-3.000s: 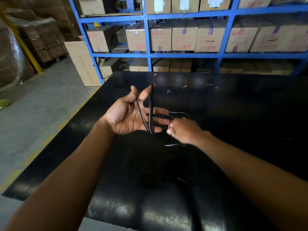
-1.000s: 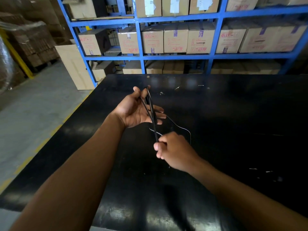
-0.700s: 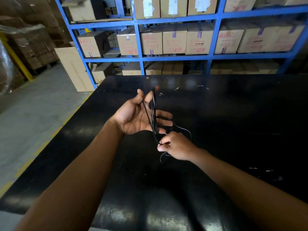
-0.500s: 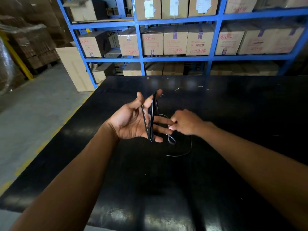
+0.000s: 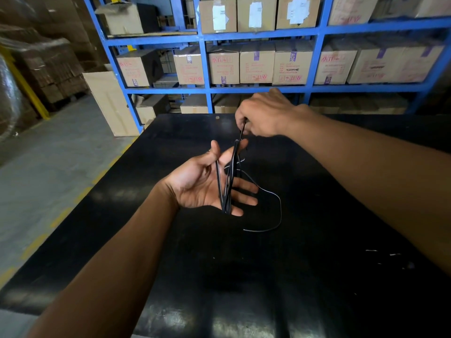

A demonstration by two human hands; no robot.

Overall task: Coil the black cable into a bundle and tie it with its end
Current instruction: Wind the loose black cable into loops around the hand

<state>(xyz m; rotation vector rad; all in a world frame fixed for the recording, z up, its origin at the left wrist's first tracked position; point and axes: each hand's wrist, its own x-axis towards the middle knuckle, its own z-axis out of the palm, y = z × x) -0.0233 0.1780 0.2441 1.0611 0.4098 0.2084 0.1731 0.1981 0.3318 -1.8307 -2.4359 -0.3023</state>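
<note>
A thin black cable (image 5: 228,181) is looped several times around my left hand (image 5: 202,185), which is held palm up with fingers spread above the black table (image 5: 305,240). The loops run from my index fingertip down to my little finger. My right hand (image 5: 264,115) is raised above and behind the left hand, pinching a strand of the cable that rises taut from the top of the loops. A loose tail of the cable (image 5: 273,215) curves down to the right of my left hand and ends over the table.
A blue metal rack (image 5: 256,35) with several cardboard boxes stands behind the table's far edge. A tall cardboard box (image 5: 111,103) leans at the rack's left end. Grey concrete floor with a yellow line (image 5: 44,167) lies to the left of the table.
My right hand has risen from beside my left fingers to above and behind them, pulling a strand of the cable up over the index fingertip. The loose tail has shortened.
</note>
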